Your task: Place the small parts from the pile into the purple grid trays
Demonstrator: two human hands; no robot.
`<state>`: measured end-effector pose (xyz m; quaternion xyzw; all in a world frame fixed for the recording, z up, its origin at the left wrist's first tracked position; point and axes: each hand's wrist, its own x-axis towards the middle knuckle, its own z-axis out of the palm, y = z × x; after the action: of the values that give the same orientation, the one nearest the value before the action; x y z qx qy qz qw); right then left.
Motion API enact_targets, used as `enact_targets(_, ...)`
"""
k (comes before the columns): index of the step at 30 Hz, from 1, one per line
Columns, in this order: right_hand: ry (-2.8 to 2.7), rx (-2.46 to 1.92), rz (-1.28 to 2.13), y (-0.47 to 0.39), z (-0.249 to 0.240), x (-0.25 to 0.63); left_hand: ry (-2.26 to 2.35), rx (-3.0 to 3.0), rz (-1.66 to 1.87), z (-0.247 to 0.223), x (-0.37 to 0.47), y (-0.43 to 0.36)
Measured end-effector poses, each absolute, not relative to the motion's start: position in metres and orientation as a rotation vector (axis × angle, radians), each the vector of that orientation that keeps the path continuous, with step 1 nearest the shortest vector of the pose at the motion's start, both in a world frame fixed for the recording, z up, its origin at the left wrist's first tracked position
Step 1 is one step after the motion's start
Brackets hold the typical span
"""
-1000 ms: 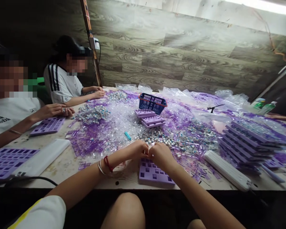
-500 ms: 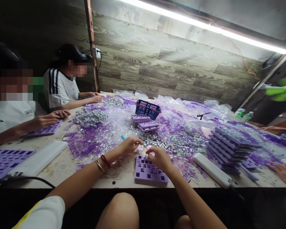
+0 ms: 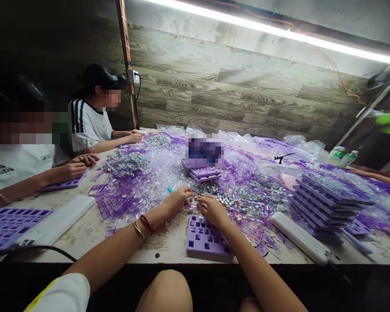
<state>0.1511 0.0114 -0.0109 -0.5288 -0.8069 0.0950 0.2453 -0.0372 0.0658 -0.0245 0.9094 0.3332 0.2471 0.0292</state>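
A purple tray with rows of square holes (image 3: 203,248) lies at the table's front edge, right in front of me. My left hand (image 3: 179,201) is at the edge of a heap of small white and blue pieces (image 3: 227,197), beyond the tray. Its fingers are pressed together; whatever is in them is too small to name. Above the tray's far side is my right hand (image 3: 214,211), covering part of it. Its thumb and fingers are drawn together at the same heap, and what they hold cannot be made out.
Beyond the heap are stacked purple trays (image 3: 206,174) and a blurred dark basket (image 3: 204,150). Clear and purple plastic pieces (image 3: 113,197) spread across the table. A tall tray stack (image 3: 325,208) and a white power strip (image 3: 300,238) lie right. Co-workers sit left; another person's hand shows right.
My right hand has moved from over the tray to the heap's edge, closer to my left hand. My left fingers have drawn closer together. The whole view has shifted slightly.
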Motion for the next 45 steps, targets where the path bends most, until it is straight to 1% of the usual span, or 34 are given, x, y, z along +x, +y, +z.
enact_targets(8, -2.222, -1.496, 0.188, 0.012, -0.007, 0.15, 1.134, 2.748, 0.861, -0.036, -0.036, 0.07)
enact_targets(16, -2.15, -1.559, 0.248, 0.013, -0.005, 0.154, 1.217, 2.627, 0.86, -0.028, -0.038, 0.067)
enact_targets(21, -2.117, -1.601, 0.258, 0.013, -0.006, 0.155, 1.159, 2.585, 0.895, -0.023, -0.037, 0.064)
enact_targets(28, -2.101, -1.618, 0.211, 0.011, -0.008, 0.158, 1.014, 2.42, 1.076, -0.021, -0.03, 0.058)
enact_targets(32, -2.074, -1.57, 0.188, 0.009, -0.006, 0.161, 0.946, 2.225, 0.993, -0.017, -0.023, 0.049)
enact_targets(35, -2.029, -1.454, 0.214, 0.005, 0.003, 0.168, 0.897, 2.126, 0.953, -0.012, -0.018, 0.04)
enact_targets(41, -1.926, -1.276, 0.271, -0.014, 0.031, 0.181, 0.912, 2.099, 0.971, -0.005, -0.017, 0.033)
enact_targets(45, -2.037, -1.277, 0.345, -0.024, 0.037, 0.183, 0.943, 2.133, 0.928, -0.004, -0.017, 0.034)
